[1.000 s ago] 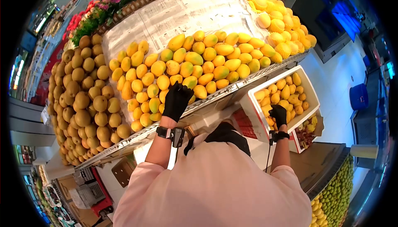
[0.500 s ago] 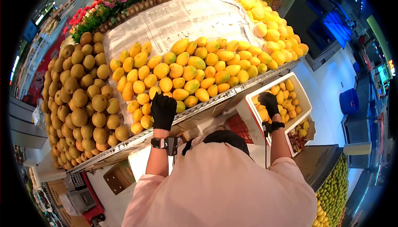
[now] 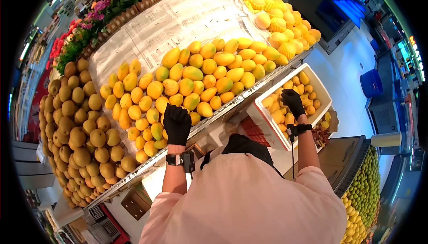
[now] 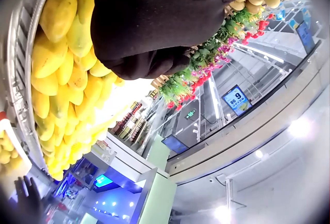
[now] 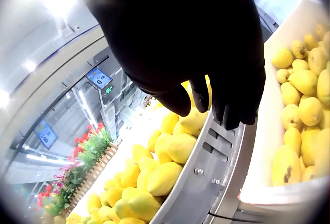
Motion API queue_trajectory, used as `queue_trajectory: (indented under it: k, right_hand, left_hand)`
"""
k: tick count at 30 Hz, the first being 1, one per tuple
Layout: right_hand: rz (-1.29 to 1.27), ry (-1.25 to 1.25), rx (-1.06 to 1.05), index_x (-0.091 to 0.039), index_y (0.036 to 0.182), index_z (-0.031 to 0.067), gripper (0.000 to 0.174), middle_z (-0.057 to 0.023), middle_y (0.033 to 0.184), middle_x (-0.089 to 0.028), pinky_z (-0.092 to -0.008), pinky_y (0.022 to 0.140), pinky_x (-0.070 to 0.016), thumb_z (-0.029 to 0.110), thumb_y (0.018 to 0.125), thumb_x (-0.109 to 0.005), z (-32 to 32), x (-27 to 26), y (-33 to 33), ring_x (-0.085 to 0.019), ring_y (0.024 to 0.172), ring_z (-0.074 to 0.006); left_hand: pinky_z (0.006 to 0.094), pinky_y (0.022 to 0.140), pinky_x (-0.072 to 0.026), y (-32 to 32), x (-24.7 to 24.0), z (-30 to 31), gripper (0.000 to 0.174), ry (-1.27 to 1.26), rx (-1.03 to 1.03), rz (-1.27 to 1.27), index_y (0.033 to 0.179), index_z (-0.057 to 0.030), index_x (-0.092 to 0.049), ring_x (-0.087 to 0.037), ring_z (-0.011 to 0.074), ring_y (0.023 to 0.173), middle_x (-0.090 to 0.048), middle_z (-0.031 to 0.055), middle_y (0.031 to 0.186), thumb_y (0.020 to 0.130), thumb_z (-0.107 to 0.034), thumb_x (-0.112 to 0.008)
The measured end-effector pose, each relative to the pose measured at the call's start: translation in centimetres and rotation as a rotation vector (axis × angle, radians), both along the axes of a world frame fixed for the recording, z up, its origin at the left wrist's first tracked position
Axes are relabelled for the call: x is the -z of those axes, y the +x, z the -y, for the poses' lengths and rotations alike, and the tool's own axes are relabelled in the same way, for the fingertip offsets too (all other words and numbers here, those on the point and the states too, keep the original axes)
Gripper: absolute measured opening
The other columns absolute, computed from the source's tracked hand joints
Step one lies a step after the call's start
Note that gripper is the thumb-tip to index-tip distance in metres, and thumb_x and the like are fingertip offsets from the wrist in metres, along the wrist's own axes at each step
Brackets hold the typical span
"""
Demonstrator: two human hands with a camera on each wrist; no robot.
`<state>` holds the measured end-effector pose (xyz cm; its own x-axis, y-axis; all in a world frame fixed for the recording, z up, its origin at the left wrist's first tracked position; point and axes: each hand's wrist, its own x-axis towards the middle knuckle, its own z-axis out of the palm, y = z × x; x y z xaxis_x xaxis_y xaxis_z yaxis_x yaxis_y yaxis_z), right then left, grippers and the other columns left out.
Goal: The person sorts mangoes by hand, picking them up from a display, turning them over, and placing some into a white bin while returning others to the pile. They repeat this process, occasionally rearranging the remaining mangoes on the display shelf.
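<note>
In the head view, yellow mangoes (image 3: 191,74) with green patches lie in rows on the display stand. The left hand (image 3: 177,126), black-gloved with its fingers curled, is at the stand's front edge beside them; no fruit shows in it. Its dark glove (image 4: 149,28) fills the top of the left wrist view, its palm side hidden. Over a white foam box (image 3: 327,94) of smaller yellow mangoes (image 3: 305,93) hangs the gloved right hand (image 3: 293,102). The right wrist view shows that glove (image 5: 191,44) with fingers loosely lowered and nothing between them.
Brown round fruit (image 3: 78,132) is piled at the left, net-wrapped yellow fruit (image 3: 278,24) at the far right of the stand. White paper (image 3: 165,25) covers the stand behind the mangoes, before potted flowers (image 3: 96,14). A metal rail (image 3: 223,110) edges the front.
The head view has shifted. The left hand has drawn back from over the mangoes to the front edge. The right hand has moved a little further over the box.
</note>
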<state>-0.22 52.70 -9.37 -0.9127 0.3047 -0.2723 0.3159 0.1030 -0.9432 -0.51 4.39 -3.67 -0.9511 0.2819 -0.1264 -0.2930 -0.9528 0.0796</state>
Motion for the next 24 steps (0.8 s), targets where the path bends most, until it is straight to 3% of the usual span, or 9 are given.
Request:
queue_trajectory:
  k: [5,8,10,14,18,20,24]
  right_hand:
    - [-0.059,0.292,-0.106,-0.062,0.113,-0.0005,0.039,-0.0101,0.098,-0.067,-0.0312,0.084,-0.0496,0.023,0.082,-0.069,-1.6,-2.3,-4.7,-0.063,0.092,-0.0193]
    - [-0.172,0.479,-0.212,-0.061,0.114,-0.0009,0.044,-0.0123,0.102,-0.066,-0.0322,0.085,-0.0499,0.023,0.08,-0.072,-3.4,-2.2,-9.5,-0.064,0.095,-0.0214]
    - [-0.202,0.513,-0.266,-0.059,0.116,0.0,0.044,-0.0136,0.105,-0.066,-0.0331,0.085,-0.0502,0.021,0.08,-0.073,-2.4,-5.0,-12.2,-0.064,0.096,-0.0232]
    - [-0.249,0.571,-0.409,-0.056,0.118,0.0021,0.048,-0.0164,0.108,-0.065,-0.0359,0.084,-0.052,0.022,0.079,-0.076,-0.8,-6.1,-18.2,-0.065,0.095,-0.0278]
    - [-0.331,0.704,-0.52,-0.057,0.118,0.0043,0.051,-0.0181,0.108,-0.066,-0.0379,0.084,-0.052,0.026,0.076,-0.077,2.0,-6.7,-23.4,-0.065,0.096,-0.0327]
    - [-0.367,0.925,-0.539,-0.056,0.122,0.0072,0.057,-0.0174,0.109,-0.065,-0.0421,0.088,-0.05,0.032,0.075,-0.077,3.2,-5.6,-26.5,-0.063,0.102,-0.0328]
    - [-0.158,1.133,-0.739,-0.051,0.13,0.0128,0.069,-0.0148,0.118,-0.061,-0.0485,0.094,-0.0446,0.04,0.072,-0.076,6.0,-5.8,-29.6,-0.059,0.11,-0.0328]
  left_hand:
    - [0.0254,0.046,-0.0233,-2.6,-1.1,-2.3,0.045,-0.04,-0.002,0.021,0.062,-0.016,-0.036,-0.029,0.0104,0.05,-0.031,-0.0038,0.054,0.103,-0.032,-0.038]
    - [0.0259,0.047,-0.0249,-4.0,-1.0,-2.6,0.041,-0.118,-0.009,0.01,0.066,-0.0152,-0.04,-0.031,0.011,0.052,-0.036,-0.0033,0.058,0.103,-0.033,-0.039]
    - [0.0257,0.047,-0.0258,-4.7,-1.3,-2.6,0.039,-0.193,-0.04,0.053,0.068,-0.0149,-0.043,-0.032,0.011,0.052,-0.037,-0.0028,0.06,0.103,-0.033,-0.04]
    - [0.0252,0.049,-0.029,-5.6,-1.8,-2.7,0.025,-0.255,-0.117,0.084,0.089,-0.0129,-0.051,-0.037,0.0119,0.055,-0.042,-0.0018,0.067,0.102,-0.032,-0.041]
    - [0.0285,0.066,-0.0372,-6.1,-1.7,-3.1,0.024,-0.237,-0.15,-0.063,0.09,-0.0112,-0.049,-0.04,0.0133,0.065,-0.043,-0.0005,0.072,0.102,-0.031,-0.042]
    - [0.0298,0.07,-0.0367,-6.2,-2.6,-3.6,0.027,-0.261,-0.24,0.039,0.086,-0.0116,-0.045,-0.04,0.0137,0.065,-0.041,-0.0004,0.071,0.102,-0.032,-0.04]
    - [0.0305,0.074,-0.0368,-6.0,-2.9,-3.7,0.028,-0.418,-0.31,-0.032,0.083,-0.0118,-0.043,-0.04,0.015,0.066,-0.04,0.0006,0.07,0.102,-0.032,-0.04]
